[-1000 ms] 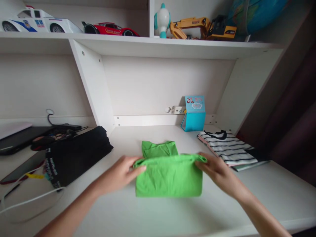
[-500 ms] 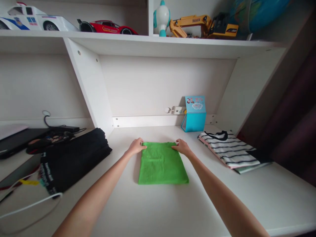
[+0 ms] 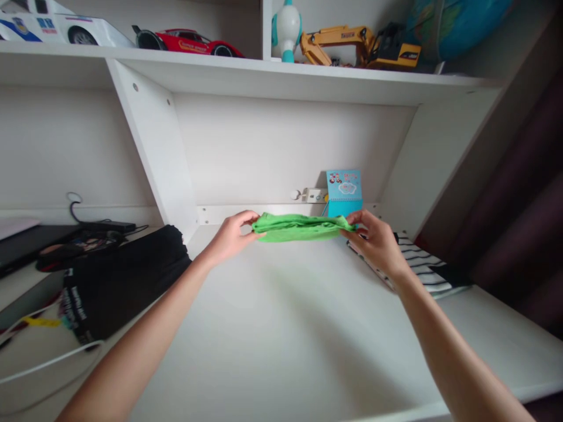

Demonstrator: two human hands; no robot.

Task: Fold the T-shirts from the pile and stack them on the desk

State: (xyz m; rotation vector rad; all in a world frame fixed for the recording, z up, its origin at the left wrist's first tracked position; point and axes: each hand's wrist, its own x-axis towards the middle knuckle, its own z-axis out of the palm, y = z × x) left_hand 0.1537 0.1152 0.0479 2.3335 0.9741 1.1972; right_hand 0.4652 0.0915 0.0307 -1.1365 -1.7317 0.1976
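Observation:
A folded green cloth garment [image 3: 303, 230] is held up above the white desk, its layered edge turned toward me. My left hand [image 3: 235, 235] pinches its left corner between thumb and fingers. At the opposite corner, my right hand [image 3: 373, 239] grips the cloth the same way. The garment's exact kind cannot be made out while it is folded. Behind my right hand lies a folded striped shirt [image 3: 417, 261], partly hidden by the hand and wrist.
Folded black clothing [image 3: 127, 281] lies on the left by cables and a dark laptop [image 3: 35, 243]. A blue desk calendar [image 3: 343, 190] stands at the back near a power socket [image 3: 314, 195]. Overhead, a shelf [image 3: 299, 75] carries toy cars, a toy excavator [image 3: 360, 46] and a globe [image 3: 457, 26].
Both hands have lifted the green garment off the desk toward me. It lay flat before; now it is raised and seen edge-on, with my right hand farther right.

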